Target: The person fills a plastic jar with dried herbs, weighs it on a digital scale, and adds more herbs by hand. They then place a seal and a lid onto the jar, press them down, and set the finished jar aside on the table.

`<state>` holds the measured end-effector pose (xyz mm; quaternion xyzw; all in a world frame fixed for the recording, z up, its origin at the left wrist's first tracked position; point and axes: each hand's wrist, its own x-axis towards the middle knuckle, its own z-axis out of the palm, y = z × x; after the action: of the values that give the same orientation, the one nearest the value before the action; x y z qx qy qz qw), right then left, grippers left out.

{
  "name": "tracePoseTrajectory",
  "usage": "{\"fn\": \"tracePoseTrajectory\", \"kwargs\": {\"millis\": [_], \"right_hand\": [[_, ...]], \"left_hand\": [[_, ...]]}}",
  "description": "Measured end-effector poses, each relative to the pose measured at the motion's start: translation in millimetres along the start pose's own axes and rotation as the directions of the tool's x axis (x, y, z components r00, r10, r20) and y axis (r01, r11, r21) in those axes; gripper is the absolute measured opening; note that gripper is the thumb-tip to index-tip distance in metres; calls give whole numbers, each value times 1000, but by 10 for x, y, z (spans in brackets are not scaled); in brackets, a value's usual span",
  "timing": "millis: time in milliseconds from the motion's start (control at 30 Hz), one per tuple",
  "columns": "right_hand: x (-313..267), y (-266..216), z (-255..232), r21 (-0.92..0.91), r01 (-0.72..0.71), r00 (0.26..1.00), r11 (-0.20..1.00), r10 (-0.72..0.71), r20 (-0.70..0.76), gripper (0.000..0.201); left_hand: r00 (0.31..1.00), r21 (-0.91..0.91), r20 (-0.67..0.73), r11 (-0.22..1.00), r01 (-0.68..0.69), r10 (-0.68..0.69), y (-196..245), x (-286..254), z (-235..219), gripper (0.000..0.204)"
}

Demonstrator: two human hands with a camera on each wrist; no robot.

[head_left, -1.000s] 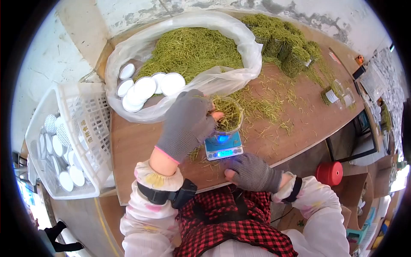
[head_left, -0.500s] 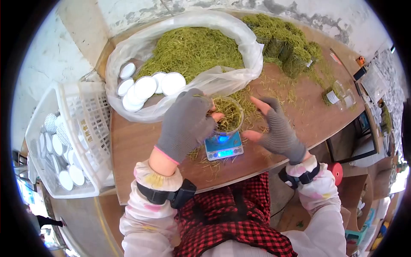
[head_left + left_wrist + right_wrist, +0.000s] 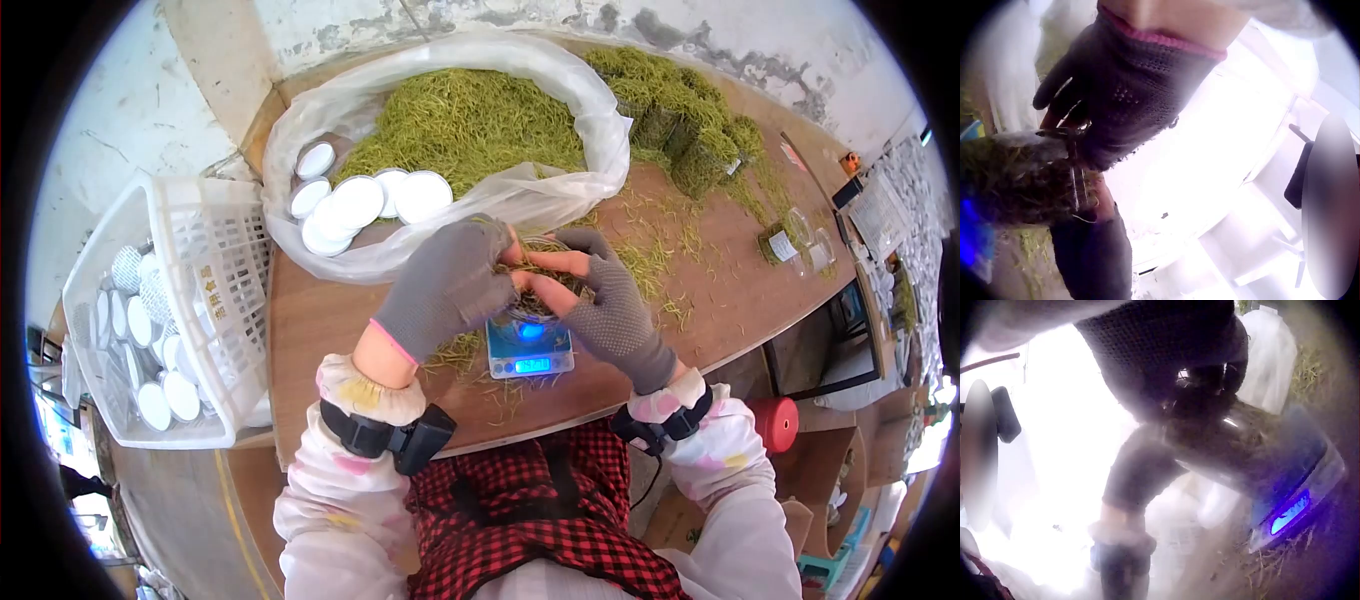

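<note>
A clear round jar [image 3: 1019, 181] filled with thin yellow-green dried herb [image 3: 545, 275] stands on a small digital scale [image 3: 530, 362] with a lit blue display. My left hand [image 3: 455, 275], in a grey fingerless glove, grips the jar's rim from the left, its bare fingertips at the mouth. From the right, my gloved right hand [image 3: 615, 310] holds the rim too. Its thumb and forefinger reach across the mouth over the herb, close to the left fingertips. Both hands cover much of the jar's opening.
A large plastic bag [image 3: 590, 185] holds a heap of the same herb [image 3: 480, 120], with several white lids [image 3: 425, 197] near its front. To the left, a white basket [image 3: 225, 215] contains more lids. Filled jars [image 3: 700, 165] stand at the back right; loose strands litter the brown table [image 3: 400, 300].
My right hand has risen from the table's front edge, passed open beside the jar, and come onto its rim. The left hand stays at the jar. The head view has shifted slightly.
</note>
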<state>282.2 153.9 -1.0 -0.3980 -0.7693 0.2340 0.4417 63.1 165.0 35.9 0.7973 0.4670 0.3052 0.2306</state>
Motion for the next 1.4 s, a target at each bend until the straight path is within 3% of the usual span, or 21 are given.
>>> {"fn": "tracePoseTrajectory", "kwargs": {"millis": [100, 233, 300, 433, 500, 533, 600, 633, 700, 733, 800, 867, 933, 967, 1033, 1100, 1167, 1333, 1400], "right_hand": [[-44, 8, 12, 39, -47, 998, 998, 49, -37, 31], [-33, -11, -37, -18, -58, 998, 998, 58, -8, 29], [-11, -37, -68, 25, -120, 993, 992, 120, 18, 29], [11, -29, -108, 41, -104, 993, 994, 102, 57, 30], [25, -143, -138, 104, -39, 999, 994, 39, 3, 30], [31, -165, -154, 113, -39, 999, 993, 38, 5, 30], [17, -165, -219, 280, -120, 986, 953, 146, -76, 29], [-1, -134, -275, 285, -124, 986, 951, 151, -75, 29], [-38, -63, -421, 161, -127, 978, 979, 151, -147, 29], [-78, -66, -465, 172, -196, 961, 965, 225, -164, 29], [-212, 49, -536, 135, -254, 946, 958, 275, -172, 27], [-412, 195, -622, 92, -317, 928, 944, 329, -174, 25], [-642, 285, -687, -25, -394, 919, 919, 394, 13, 22], [-718, 264, -678, -29, -400, 916, 916, 401, 16, 22], [-859, 200, -628, -235, -168, 972, 957, 200, 119, 24], [-933, 115, -547, -279, -121, 976, 953, 166, 141, 25], [-968, 39, -448, -351, -3, 976, 936, 79, 201, 29], [-995, 52, -176, -335, 219, 926, 916, -88, 367, 41], [-980, 35, -97, -329, 251, 926, 910, -127, 355, 39]], "left_hand": [[999, -129, -2, 991, 37, -38, 96, 11, -82, 30], [999, -174, -5, 984, 36, -38, 4, -28, -66, 33], [998, -334, 41, 941, 56, -45, -4, -96, -111, 34], [998, -255, -32, 966, 45, -55, 35, -196, -226, 33], [975, -360, -101, 920, 151, -199, -67, -228, -252, 33], [973, -354, -102, 922, 157, -205, -141, -237, -284, 33], [940, -151, -213, 960, 238, -266, -346, -195, -369, 39], [940, -147, -208, 959, 243, -270, -466, -155, -393, 39], [942, 253, -295, 937, 241, -163, -733, -28, -412, 48], [942, 246, -290, 938, 243, -168, -880, 41, -390, 48], [954, 458, -300, 878, 138, 6, -1137, 178, -324, 52], [963, 495, -264, 850, 178, -48, -1290, 347, -298, 54], [968, 539, -230, 816, 211, -99, -1394, 464, -220, 56], [963, 582, -229, 773, 253, -143, -1428, 519, -184, 57], [958, 624, -222, 728, 284, -183, -1515, 579, -98, 58], [969, 629, -218, 742, 231, -117, -1581, 597, -55, 68], [964, 609, -219, 751, 257, -153, -1601, 624, -55, 67], [940, 634, -288, 699, 329, -181, -1404, 591, -121, 59], [948, 617, -302, 737, 277, -104, -1369, 549, -178, 45]]}}
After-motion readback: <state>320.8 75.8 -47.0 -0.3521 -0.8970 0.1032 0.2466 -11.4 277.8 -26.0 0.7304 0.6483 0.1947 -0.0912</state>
